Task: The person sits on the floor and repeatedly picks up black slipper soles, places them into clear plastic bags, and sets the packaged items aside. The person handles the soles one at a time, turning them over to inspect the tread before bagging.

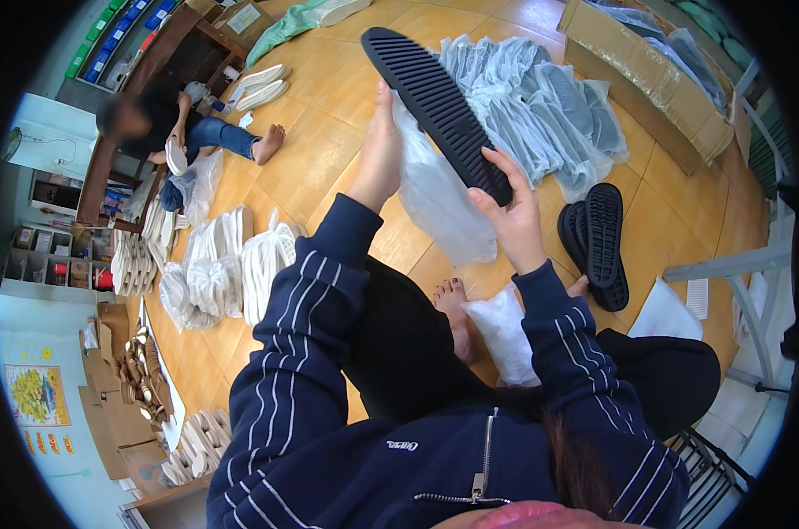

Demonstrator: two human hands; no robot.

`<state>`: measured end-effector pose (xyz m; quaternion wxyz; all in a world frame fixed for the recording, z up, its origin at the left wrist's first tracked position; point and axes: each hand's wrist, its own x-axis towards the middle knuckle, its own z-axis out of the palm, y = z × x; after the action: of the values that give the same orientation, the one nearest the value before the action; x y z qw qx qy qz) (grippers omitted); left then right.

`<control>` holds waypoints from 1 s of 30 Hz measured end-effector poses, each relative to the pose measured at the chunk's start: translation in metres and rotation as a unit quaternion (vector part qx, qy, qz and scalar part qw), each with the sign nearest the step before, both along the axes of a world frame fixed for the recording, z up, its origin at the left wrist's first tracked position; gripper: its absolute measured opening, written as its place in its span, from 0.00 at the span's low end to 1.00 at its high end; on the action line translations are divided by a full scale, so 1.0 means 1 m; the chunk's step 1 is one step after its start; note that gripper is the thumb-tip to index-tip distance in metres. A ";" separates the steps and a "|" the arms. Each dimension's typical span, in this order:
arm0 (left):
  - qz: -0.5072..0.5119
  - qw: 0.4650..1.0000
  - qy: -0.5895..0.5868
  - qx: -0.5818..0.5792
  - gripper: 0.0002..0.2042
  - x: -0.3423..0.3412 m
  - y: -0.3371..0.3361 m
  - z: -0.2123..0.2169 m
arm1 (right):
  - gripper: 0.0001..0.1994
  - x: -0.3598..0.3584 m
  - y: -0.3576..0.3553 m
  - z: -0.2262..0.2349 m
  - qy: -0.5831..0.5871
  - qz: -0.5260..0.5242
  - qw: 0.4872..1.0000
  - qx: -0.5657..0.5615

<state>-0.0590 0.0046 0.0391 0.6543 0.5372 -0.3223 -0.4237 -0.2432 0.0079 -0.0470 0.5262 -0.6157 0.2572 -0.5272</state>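
A black ribbed shoe sole [439, 110] is held up at a slant over the floor. My right hand [514, 212] grips its lower end, thumb on one side and fingers on the other. My left hand [380, 150] is raised at the left of the sole, thumb up, closed on the edge of a clear plastic bag [443, 198]; most of its fingers are hidden. The bag hangs below and behind the sole. Several more black soles [600, 238] lie in a stack on the floor, to the right of my right hand.
Many bagged soles [540, 115] are spread on the tiled floor ahead, beside a large cardboard box [650, 79]. A packet of white plastic bags [505, 335] lies by my foot. Bundles of white soles [223, 264] sit at left. Another person [179, 132] sits far left, handling a white sole.
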 end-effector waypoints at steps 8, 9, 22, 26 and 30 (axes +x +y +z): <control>-0.022 0.999 0.027 -0.006 0.17 0.011 -0.003 -0.009 | 0.31 0.001 0.005 -0.001 -0.071 0.009 0.996 0.059; -0.021 0.997 0.075 -0.013 0.16 0.014 -0.004 -0.009 | 0.29 0.001 0.004 0.002 -0.118 0.034 0.985 0.119; -0.196 0.967 0.158 0.043 0.17 0.008 0.004 -0.003 | 0.30 -0.012 -0.009 -0.026 -0.479 0.345 0.704 0.395; -0.170 0.975 -0.021 0.141 0.21 -0.006 0.004 -0.009 | 0.33 -0.014 -0.009 -0.029 -0.431 0.277 0.716 0.474; -0.184 0.945 -0.159 0.221 0.27 0.014 0.007 -0.025 | 0.42 -0.008 -0.006 -0.035 -0.447 0.341 0.668 0.488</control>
<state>-0.0448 0.0112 0.0141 0.3705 0.6597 -0.4137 -0.5063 -0.2507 0.0020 -0.0817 0.9464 -0.0064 -0.0158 -0.3226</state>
